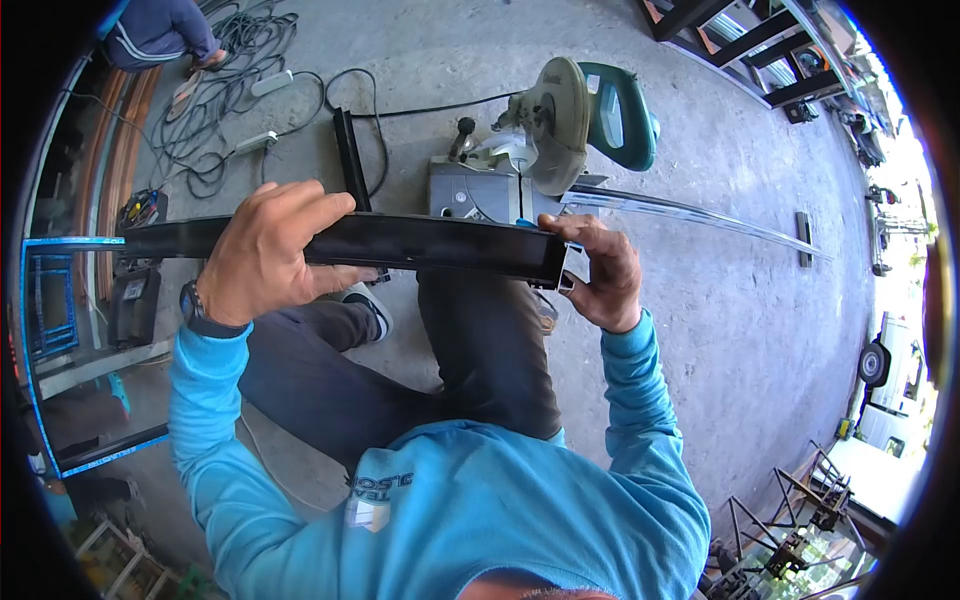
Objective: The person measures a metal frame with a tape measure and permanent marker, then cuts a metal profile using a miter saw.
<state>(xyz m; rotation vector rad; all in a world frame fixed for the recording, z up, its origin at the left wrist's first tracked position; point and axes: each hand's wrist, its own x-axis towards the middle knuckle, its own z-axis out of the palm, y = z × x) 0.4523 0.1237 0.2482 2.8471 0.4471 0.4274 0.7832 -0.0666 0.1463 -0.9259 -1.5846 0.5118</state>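
Black, hollow metal profile with a long straight body (440, 243) is held up level across the head view, above the wearer's dark-trousered knee (480, 330) and in front of the saw. The bare left hand (275, 245), with a black watch (197, 308) at its wrist, clasps the profile along its length, fingers over the far edge and thumb under the near one. The bare right hand (603, 268) pinches the profile's open right end between thumb and fingers. Both sleeves are bright blue.

Beyond the profile, a mitre saw with a green handle, pale round guard and grey base (560, 130) stands on the grey concrete floor (730, 330). A long silver metal strip (690, 208) runs right from beside the saw, reaching a short dark bar (804, 238). Left of the saw lies a narrow black metal bar (350, 160). Farther left are a tangle of dark cable (222, 105), a white power strip (272, 84) and long brown lengths of stock (125, 135). A blue-edged rectangular frame (30, 350) stands near the profile's left end; whether they touch cannot be told. At upper left, another person's trousered leg (165, 35) shows.
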